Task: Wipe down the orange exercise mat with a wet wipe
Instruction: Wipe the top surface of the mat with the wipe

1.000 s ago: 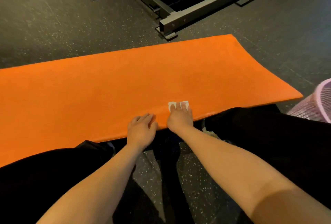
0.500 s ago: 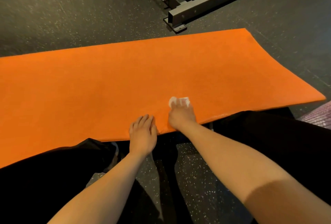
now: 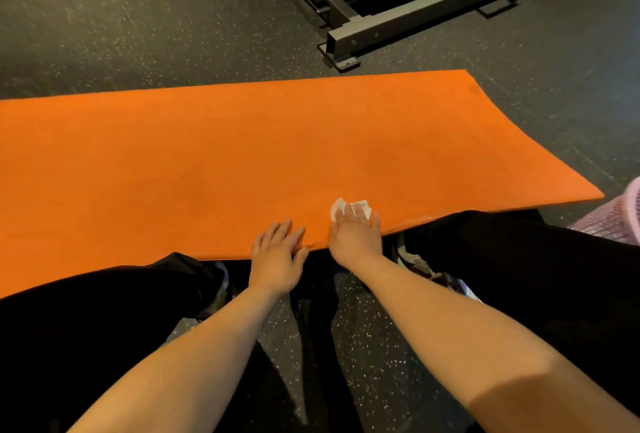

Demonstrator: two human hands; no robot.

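The orange exercise mat (image 3: 242, 155) lies flat across the dark speckled floor in front of me. My right hand (image 3: 355, 236) presses a white wet wipe (image 3: 358, 207) flat onto the mat near its front edge, with the fingers spread over the wipe. Only the wipe's far edge shows past the fingertips. My left hand (image 3: 277, 256) rests flat on the mat's front edge just left of the right hand, fingers straight, holding nothing.
A grey metal machine frame (image 3: 398, 23) stands on the floor beyond the mat's far edge. A pink mesh basket (image 3: 620, 221) sits at the right edge. My knees in black trousers (image 3: 86, 321) flank both arms.
The right hand with the wipe has stayed near the mat's front edge, shifting only slightly. The left hand keeps its place. The camera view has shifted a little.
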